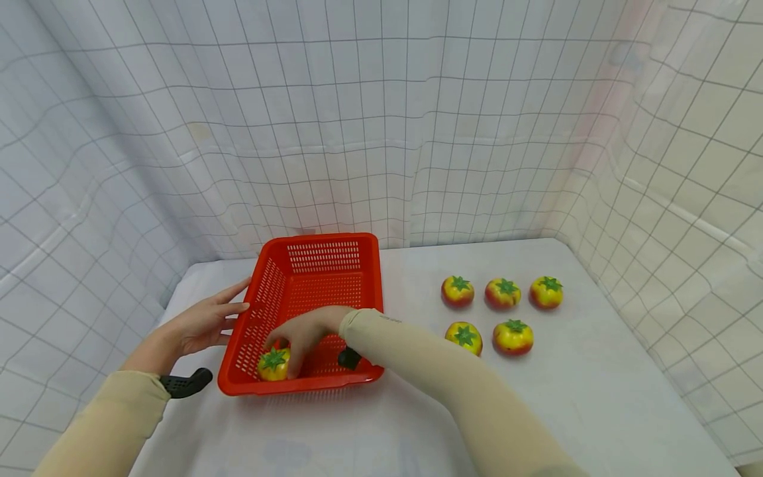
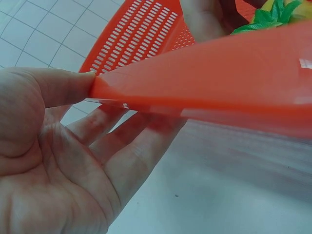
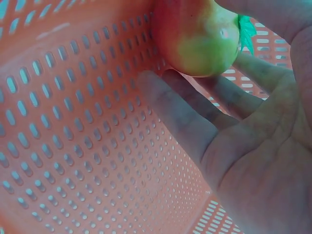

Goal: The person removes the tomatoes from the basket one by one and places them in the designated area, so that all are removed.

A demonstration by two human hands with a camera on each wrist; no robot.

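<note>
A red plastic basket (image 1: 379, 285) with slotted walls sits left of the table's middle. My left hand (image 1: 205, 324) pinches its left rim, thumb on top and fingers spread beneath the lip in the left wrist view. Inside the basket's near-left corner, my right hand (image 1: 306, 331) holds a yellow-and-red tomato (image 1: 272, 366) with a green leafy top. The right wrist view shows this tomato (image 3: 200, 39) close to the slotted wall, thumb on one side and fingers around the other. Part of the tomato is hidden behind the fingers in the head view.
Several similar tomatoes stand on the white table to the right, among them a back-row one (image 1: 503, 293) and a front-row one (image 1: 512, 337). My right forearm (image 1: 441, 371) crosses the basket's near-right corner. White gridded curtains (image 1: 357, 132) enclose the table's back and sides.
</note>
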